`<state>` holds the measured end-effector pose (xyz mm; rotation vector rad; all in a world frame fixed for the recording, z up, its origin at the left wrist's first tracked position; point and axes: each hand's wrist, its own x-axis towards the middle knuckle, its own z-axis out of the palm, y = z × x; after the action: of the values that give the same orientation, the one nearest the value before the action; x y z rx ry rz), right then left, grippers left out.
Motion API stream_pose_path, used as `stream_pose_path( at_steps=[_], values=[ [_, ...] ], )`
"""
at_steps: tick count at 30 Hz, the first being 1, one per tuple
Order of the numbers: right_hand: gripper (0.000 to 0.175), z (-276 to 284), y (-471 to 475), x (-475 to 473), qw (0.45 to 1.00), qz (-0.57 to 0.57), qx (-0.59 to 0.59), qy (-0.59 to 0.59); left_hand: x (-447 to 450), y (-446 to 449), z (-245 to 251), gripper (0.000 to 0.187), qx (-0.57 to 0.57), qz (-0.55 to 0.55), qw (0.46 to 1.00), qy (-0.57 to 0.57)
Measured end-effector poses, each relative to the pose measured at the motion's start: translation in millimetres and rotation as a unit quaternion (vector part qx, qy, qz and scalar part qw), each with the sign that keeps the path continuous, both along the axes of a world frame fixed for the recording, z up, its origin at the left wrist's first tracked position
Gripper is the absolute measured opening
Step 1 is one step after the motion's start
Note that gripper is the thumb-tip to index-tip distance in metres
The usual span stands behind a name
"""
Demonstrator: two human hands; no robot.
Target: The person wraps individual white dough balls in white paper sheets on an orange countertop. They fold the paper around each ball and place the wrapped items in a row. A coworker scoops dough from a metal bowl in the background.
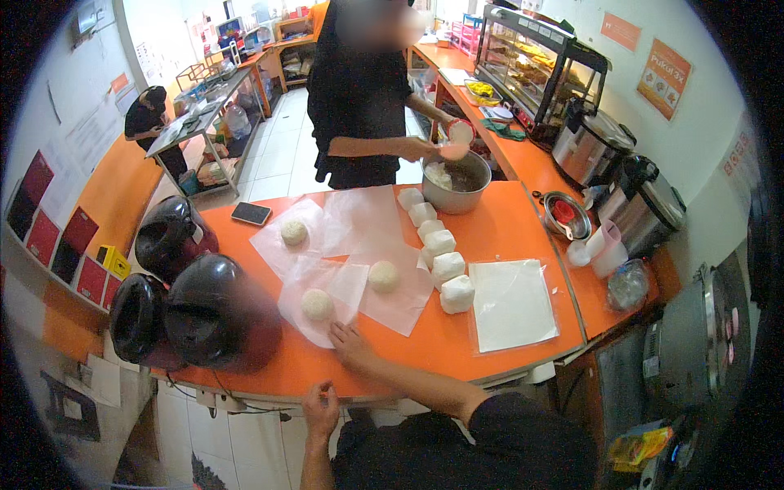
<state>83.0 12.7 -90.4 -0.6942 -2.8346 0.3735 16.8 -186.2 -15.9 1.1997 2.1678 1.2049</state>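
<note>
My right hand [351, 344] rests at the near edge of a wrapping paper sheet [346, 285], fingers extended beside a rounded mound of rice [316, 304]. My left hand [320, 404], loosely curled with nothing visible in it, hovers at the front table edge. Another paper sheet carries a second rice mound [383, 276], and a third mound [294, 233] sits on paper farther back. A bare paper sheet [361, 214] lies behind them. Several white paper-wrapped parcels [448, 267] form a row to the right. A stack of wrapping paper in clear plastic [514, 306] lies beyond the row.
Across the orange table [502, 239], a person [361, 98] holds a scoop [453, 150] and a cup [460, 131] over a metal pot [456, 184]. Dark rice cookers [214, 312] crowd the left end. A phone [251, 213] lies nearby. Another person [147, 122] bends at the back.
</note>
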Motion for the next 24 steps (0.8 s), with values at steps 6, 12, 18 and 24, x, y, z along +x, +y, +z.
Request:
stream_pose_path(
  at_steps=[6, 12, 18, 24],
  values=[
    [0.040, 2.6, -49.4, 80.0, 0.996, -0.046, 0.075, 0.024, -48.9, 10.4, 13.1, 0.048, 0.087, -0.143, 0.948, 0.272],
    [0.031, 31.3, -85.9, 129.5, 0.996, -0.062, 0.047, 0.039, -63.5, 17.9, 10.1, 0.056, 0.010, -0.292, 0.885, 0.361],
    [0.028, 13.7, -96.5, 147.9, 0.990, -0.068, 0.035, 0.114, -89.9, 17.6, -37.4, 0.020, 0.051, -0.404, 0.855, 0.322],
    [0.024, 17.2, -93.3, 168.2, 0.990, -0.038, -0.069, 0.114, -105.1, 11.8, -46.1, 0.011, -0.012, -0.485, 0.834, 0.262]
  ],
)
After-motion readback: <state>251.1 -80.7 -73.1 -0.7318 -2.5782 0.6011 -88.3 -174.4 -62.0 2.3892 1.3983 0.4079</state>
